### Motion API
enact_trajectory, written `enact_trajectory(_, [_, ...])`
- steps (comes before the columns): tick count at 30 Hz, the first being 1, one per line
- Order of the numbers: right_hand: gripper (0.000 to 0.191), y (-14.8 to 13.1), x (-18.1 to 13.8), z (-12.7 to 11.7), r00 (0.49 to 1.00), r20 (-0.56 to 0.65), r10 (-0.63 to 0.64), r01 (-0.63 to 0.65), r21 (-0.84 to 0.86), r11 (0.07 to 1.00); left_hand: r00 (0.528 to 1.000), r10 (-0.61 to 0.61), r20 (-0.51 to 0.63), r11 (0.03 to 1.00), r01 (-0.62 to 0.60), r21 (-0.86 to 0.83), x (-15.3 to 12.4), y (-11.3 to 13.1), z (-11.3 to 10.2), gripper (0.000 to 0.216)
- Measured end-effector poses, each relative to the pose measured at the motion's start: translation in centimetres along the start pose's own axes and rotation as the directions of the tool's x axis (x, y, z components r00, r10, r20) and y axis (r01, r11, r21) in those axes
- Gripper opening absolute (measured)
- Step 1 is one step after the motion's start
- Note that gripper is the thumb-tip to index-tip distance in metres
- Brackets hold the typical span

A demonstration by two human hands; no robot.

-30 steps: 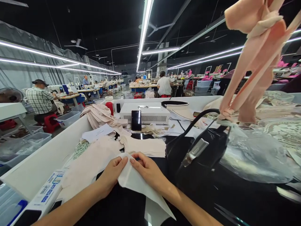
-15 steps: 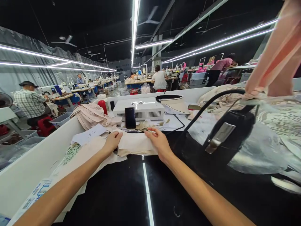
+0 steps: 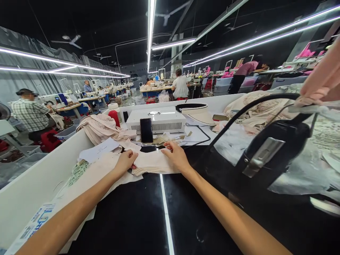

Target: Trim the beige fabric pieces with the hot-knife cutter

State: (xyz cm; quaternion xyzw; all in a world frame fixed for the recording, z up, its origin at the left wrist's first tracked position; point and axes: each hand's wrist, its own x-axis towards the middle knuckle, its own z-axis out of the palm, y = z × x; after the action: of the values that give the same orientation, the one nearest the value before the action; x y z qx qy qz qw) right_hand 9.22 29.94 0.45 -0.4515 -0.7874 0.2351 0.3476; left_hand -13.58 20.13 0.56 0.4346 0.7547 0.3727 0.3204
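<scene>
A stack of pale pink fabric pieces [image 3: 152, 163] spans the gap between my hands over the black tabletop [image 3: 132, 216]. My left hand [image 3: 126, 159] is closed in a pinch at the stack's left end. At the right end my right hand [image 3: 176, 156] has its thumb and fingers curled round the fabric's edge; part of the grip is hidden. Beside my left forearm lies more pale fabric [image 3: 106, 166], along with a white printed paper [image 3: 99, 148] and green lace [image 3: 78, 173]. A dark phone [image 3: 146, 130] stands upright just beyond the stack.
A white vented box [image 3: 156, 118] stands behind the phone, with a sun visor [image 3: 198, 113] at its right. A black device with a metal plate [image 3: 264, 156] and a curved cable [image 3: 233, 120] stands at right, near plastic bags [image 3: 297, 177]. Co-workers sit at sewing tables beyond.
The upper sheet has come down and the stack lies flatter between my hands. My right hand's fingers have shifted slightly at its edge. The view has turned a little.
</scene>
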Motion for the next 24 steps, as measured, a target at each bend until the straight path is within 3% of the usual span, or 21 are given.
enact_trajectory(6, [0.028,-0.6,-0.9,0.1,0.991,-0.017,-0.136,0.131,-0.168,0.977,0.994,0.076,-0.072,0.997,-0.074,0.035,-0.5,0.4,-0.7,0.034])
enact_trajectory(8, [0.027,-0.9,-1.2,0.0,0.982,-0.035,-0.188,0.177,-0.203,0.963,0.976,0.174,-0.129,0.984,-0.166,0.067,-1.0,0.9,-1.2,0.033])
enact_trajectory(11, [0.024,-1.5,-1.6,0.0,0.962,-0.019,-0.273,0.263,-0.216,0.940,0.912,0.371,-0.175,0.926,-0.349,0.146,-1.9,2.1,-2.0,0.025])
enact_trajectory(14, [0.027,-1.9,-2.1,0.2,0.939,0.040,-0.343,0.344,-0.199,0.918,0.836,0.539,-0.105,0.832,-0.510,0.217,-2.6,3.0,-2.0,0.014])
enact_trajectory(17, [0.027,-1.6,-2.7,0.6,0.922,0.094,-0.376,0.387,-0.185,0.903,0.789,0.614,0.020,0.760,-0.598,0.256,-2.8,2.6,-1.1,0.018])
enact_trajectory(20, [0.023,-0.9,-3.2,0.9,0.912,0.143,-0.385,0.406,-0.174,0.897,0.780,0.614,0.116,0.731,-0.618,0.288,-2.8,1.2,0.1,0.024])
enact_trajectory(24, [0.024,-0.6,-3.6,0.8,0.901,0.180,-0.394,0.421,-0.147,0.895,0.782,0.606,0.145,0.723,-0.617,0.311,-3.3,0.2,0.2,0.035])
